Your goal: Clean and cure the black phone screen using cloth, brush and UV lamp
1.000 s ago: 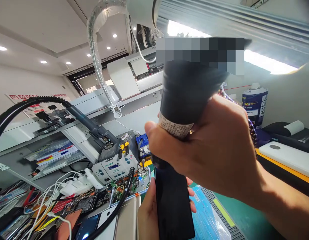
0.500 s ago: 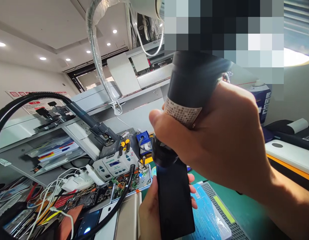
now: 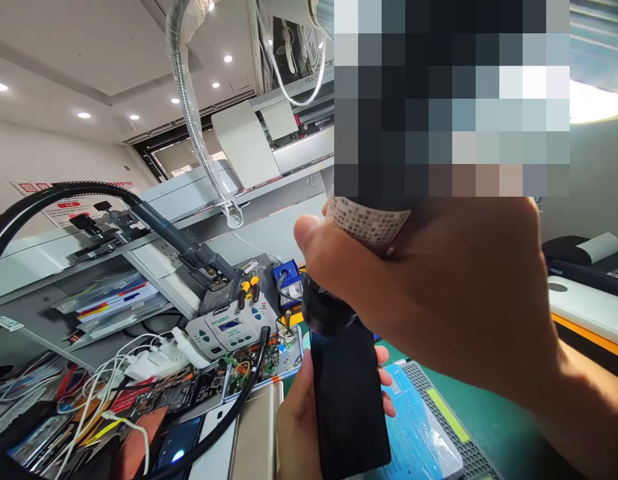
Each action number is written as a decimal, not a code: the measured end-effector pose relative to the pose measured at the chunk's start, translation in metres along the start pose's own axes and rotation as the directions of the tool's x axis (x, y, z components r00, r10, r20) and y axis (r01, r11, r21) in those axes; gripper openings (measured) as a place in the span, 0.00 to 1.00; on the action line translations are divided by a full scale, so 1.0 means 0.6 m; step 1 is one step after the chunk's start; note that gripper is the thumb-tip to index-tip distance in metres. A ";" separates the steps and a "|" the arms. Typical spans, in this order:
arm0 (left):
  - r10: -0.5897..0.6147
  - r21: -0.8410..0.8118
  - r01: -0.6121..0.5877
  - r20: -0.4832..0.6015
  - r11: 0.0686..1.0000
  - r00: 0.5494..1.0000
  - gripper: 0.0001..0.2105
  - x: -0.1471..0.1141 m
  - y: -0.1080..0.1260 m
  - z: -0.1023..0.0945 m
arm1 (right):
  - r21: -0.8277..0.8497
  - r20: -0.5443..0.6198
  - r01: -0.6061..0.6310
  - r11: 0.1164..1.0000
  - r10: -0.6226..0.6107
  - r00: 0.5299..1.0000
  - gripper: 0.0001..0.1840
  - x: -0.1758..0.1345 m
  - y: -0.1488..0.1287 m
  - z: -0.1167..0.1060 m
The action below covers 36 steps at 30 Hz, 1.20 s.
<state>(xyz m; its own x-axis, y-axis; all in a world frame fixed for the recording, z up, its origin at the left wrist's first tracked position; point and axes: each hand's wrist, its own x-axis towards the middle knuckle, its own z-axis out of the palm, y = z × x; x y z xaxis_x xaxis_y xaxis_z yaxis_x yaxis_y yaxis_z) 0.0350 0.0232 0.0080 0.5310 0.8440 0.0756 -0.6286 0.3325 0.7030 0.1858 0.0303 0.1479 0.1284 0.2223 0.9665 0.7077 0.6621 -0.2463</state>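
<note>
A black phone (image 3: 349,407) stands tilted toward me in my left hand (image 3: 299,410), the thumb along its left edge and the fingertips showing past its right edge. Its dark screen faces me. My right hand (image 3: 439,287) is wrapped round a black cylindrical tool (image 3: 367,225) with a band of small squares printed on its label. The tool's ribbed lower end overlaps the phone's top edge in view; whether they touch I cannot tell. A pixelated patch hides the tool's upper part. Below the hands lies a blue plastic-wrapped packet (image 3: 413,420).
A hot air station (image 3: 233,327) with a thick black hose stands at the left. Before it are a tray of circuit boards (image 3: 283,357), several phones, white cables and a power strip (image 3: 156,360). A perforated grey mat (image 3: 449,413) lies on the green surface. A lamp glows at upper right.
My right hand and the black tool have shifted slightly, the wrist moving a little right in view. The pixelated patch reaches lower over the tool. My left hand keeps the phone nearly still.
</note>
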 end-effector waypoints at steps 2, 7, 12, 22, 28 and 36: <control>0.005 -0.019 -0.005 0.016 1.000 1.000 0.30 0.000 0.000 0.000 | -0.036 -0.008 0.008 0.999 -0.008 1.000 0.24 -0.001 0.002 -0.003; -0.028 -0.043 0.029 0.010 0.999 1.000 0.33 0.001 -0.002 -0.001 | -0.105 -0.033 -0.001 0.995 -0.002 0.999 0.24 0.000 0.001 -0.007; -0.035 -0.055 0.037 0.029 0.998 0.999 0.31 0.001 0.000 0.000 | -0.051 -0.036 -0.052 0.997 0.050 0.998 0.19 0.001 0.001 -0.006; -0.039 -0.072 0.038 -0.011 0.997 0.999 0.33 0.001 0.003 0.009 | -0.067 -0.048 0.030 0.997 -0.033 0.998 0.19 0.008 -0.003 -0.007; -0.023 -0.027 0.018 -0.206 0.999 0.978 0.32 0.003 0.012 0.013 | -0.037 -0.055 0.076 0.996 -0.078 0.995 0.21 0.005 0.004 -0.008; 0.026 -0.054 -0.038 -0.204 0.998 0.979 0.29 0.004 0.011 0.020 | -0.048 0.042 -0.010 0.999 0.012 0.999 0.23 0.003 0.004 -0.005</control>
<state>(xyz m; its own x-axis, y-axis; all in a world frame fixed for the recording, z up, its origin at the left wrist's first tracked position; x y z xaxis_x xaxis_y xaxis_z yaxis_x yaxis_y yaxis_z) 0.0388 0.0226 0.0213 0.3877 0.9203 -0.0518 -0.6779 0.3228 0.6605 0.1899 0.0298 0.1493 0.1073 0.2600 0.9596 0.7388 0.6251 -0.2520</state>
